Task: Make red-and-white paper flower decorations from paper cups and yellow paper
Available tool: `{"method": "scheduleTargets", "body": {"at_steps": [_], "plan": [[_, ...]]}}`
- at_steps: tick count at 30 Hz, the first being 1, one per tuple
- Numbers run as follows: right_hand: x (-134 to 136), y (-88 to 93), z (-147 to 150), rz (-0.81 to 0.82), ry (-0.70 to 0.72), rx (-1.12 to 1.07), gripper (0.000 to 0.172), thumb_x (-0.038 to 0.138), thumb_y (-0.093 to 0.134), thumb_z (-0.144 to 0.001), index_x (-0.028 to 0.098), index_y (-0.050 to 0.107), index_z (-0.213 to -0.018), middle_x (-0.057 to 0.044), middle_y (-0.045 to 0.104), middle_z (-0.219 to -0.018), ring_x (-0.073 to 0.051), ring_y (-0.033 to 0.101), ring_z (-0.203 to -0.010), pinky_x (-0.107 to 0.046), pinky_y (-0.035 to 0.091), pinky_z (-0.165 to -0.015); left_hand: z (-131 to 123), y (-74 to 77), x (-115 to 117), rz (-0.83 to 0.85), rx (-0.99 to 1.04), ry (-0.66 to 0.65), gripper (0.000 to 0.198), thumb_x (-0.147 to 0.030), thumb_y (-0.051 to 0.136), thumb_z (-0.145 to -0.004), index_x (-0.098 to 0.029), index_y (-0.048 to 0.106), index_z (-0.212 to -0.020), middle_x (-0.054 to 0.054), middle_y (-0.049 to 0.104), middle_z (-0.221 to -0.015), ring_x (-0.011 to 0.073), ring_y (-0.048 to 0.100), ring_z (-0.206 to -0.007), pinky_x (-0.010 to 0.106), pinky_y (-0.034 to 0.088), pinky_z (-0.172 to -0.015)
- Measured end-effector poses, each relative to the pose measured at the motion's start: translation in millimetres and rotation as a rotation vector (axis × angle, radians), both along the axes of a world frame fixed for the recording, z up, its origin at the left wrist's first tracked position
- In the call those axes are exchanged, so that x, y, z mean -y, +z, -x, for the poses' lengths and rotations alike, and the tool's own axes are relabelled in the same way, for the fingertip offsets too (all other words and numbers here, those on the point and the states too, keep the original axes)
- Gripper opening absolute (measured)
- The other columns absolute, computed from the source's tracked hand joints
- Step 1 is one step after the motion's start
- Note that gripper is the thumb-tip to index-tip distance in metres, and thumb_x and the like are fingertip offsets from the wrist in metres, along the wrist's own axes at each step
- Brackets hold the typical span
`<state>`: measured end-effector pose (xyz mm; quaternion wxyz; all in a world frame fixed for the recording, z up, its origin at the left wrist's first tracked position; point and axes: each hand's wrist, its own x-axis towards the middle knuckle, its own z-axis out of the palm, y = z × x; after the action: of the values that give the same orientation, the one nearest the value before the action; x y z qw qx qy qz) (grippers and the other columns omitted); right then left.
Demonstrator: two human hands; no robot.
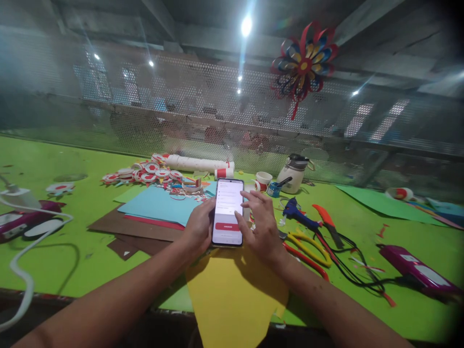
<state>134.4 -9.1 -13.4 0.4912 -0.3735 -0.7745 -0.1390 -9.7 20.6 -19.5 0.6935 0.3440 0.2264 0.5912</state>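
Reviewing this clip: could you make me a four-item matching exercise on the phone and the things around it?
1. phone
2. light blue paper
3. glue gun
4. paper flower

A. up high, with red outer loops
B. lying to the right of the right hand
C. held in the left hand
D. stacked on the left side

Pairs: 1-C, 2-D, 3-B, 4-A

The tabletop is recorded as lime green. At frame centre, the phone screen is seen white, crossed by a red bar. A yellow sheet is noted at lower centre, a light blue sheet left of centre. Upper right, a paper flower is petalled in red, blue and yellow. Grey mesh is patterned with holes.
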Motion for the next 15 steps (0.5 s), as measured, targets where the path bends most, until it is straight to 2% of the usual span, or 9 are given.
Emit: {"method": "scheduleTargets", "body": {"at_steps": [6,15], "plan": [[0.1,-1.7,-0.1,0.012,-0.035,0.010,0.022,0.016,0.054,-0.084,0.020,0.050,-0.105,-0.013,0.056,-0.123,-0.029,0.043,-0.120,-0.055,0.038,-0.099,-0.8,2.6,4.1,-0.032,-0.001,0.007,0.030,-0.028,0.062,-0.079,-0.013,0.066,-0.104,0.011,0.073,-0.098,0.0251,0.068,-0.089,0.036,0.053,-0.078],[4.8,-1.1,1.6,0.011,-0.035,-0.003,0.026,0.012,0.052,-0.082,0.020,0.049,-0.107,-0.013,0.055,-0.125,-0.029,0.041,-0.123,-0.055,0.037,-0.100,-2.1,6.2,7.3,-0.002,-0.017,0.019,0.032,-0.029,0.064,-0.077,-0.011,0.066,-0.104,0.013,0.073,-0.097,0.0262,0.068,-0.089,0.036,0.053,-0.078]]}}
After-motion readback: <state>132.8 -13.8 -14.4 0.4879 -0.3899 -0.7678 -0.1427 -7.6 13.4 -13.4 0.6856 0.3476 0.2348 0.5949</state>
